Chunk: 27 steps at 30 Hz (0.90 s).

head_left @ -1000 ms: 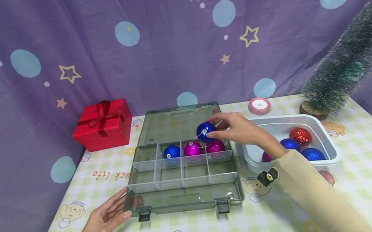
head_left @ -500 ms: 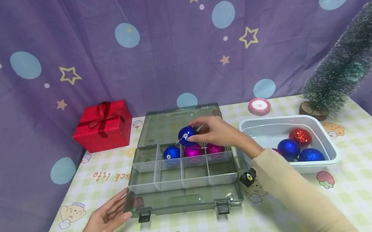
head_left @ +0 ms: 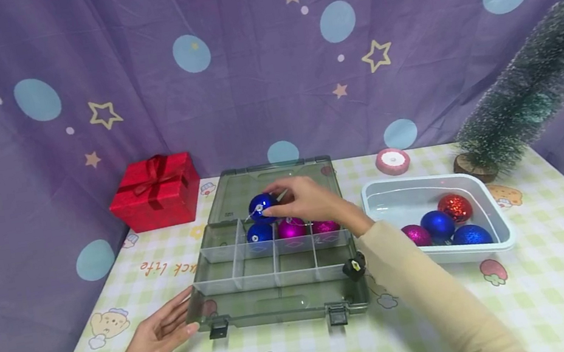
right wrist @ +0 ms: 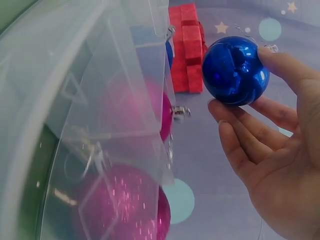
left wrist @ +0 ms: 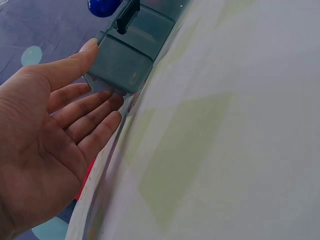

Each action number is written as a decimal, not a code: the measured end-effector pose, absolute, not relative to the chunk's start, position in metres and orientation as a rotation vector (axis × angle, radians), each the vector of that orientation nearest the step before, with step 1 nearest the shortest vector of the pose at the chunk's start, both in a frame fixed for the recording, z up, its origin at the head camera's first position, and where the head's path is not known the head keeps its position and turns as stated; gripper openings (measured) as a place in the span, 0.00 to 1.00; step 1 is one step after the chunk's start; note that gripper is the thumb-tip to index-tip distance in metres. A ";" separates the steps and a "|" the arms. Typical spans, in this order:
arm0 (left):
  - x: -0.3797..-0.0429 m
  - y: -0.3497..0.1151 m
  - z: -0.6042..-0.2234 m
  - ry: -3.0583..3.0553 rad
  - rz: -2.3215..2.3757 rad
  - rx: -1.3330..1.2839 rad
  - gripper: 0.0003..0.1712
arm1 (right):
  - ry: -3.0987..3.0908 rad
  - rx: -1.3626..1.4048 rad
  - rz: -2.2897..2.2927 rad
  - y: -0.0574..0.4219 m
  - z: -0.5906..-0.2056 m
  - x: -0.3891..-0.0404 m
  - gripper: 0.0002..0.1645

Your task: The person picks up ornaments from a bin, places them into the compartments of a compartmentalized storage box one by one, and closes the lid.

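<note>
My right hand pinches a shiny blue Christmas ball between thumb and fingers, above the back row of a clear grey divided box. In the right wrist view the ball hangs apart from the dividers. Back-row compartments hold a blue ball, a magenta ball and a glittery magenta ball. The back-left compartment has no ball. My left hand rests at the box's front left corner, its fingers fairly straight, thumb at the front edge; the left wrist view shows the palm facing the camera.
A white tub with several red, blue and magenta balls stands right of the box. Behind are a pink ribbon roll and a small frosted tree. A red gift box sits at the back left. The grey lid lies folded back.
My right hand has carried the blue ball leftward, from above the right-hand compartments to above the blue ball in the back row. My left hand stays at the box corner.
</note>
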<state>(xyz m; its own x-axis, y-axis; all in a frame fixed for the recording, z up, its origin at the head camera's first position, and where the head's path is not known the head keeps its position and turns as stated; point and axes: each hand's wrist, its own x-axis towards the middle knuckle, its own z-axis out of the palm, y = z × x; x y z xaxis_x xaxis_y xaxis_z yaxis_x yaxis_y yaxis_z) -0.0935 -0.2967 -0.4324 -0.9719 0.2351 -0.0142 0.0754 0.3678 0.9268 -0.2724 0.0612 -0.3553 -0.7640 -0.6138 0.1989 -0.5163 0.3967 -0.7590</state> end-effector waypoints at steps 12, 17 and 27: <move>-0.094 -0.297 -0.434 2.471 1.677 0.274 0.39 | 2.476 -1.035 -1.308 0.029 -0.356 -0.276 0.31; -0.093 -0.297 -0.434 2.473 1.674 0.260 0.39 | 2.467 -1.027 -1.305 0.018 -0.358 -0.276 0.31; -0.094 -0.297 -0.434 2.489 1.658 0.250 0.39 | 2.432 -1.039 -1.301 -0.002 -0.363 -0.278 0.31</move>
<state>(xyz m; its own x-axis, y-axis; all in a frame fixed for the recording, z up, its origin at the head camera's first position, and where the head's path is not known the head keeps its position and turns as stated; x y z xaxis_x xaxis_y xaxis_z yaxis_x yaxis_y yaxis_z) -0.0939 -0.2968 -0.4337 -0.9763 0.2151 -0.0250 0.0597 0.3788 0.9236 -0.2783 -0.0018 -0.3631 -0.7349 -0.6616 0.1493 -0.4914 0.3677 -0.7895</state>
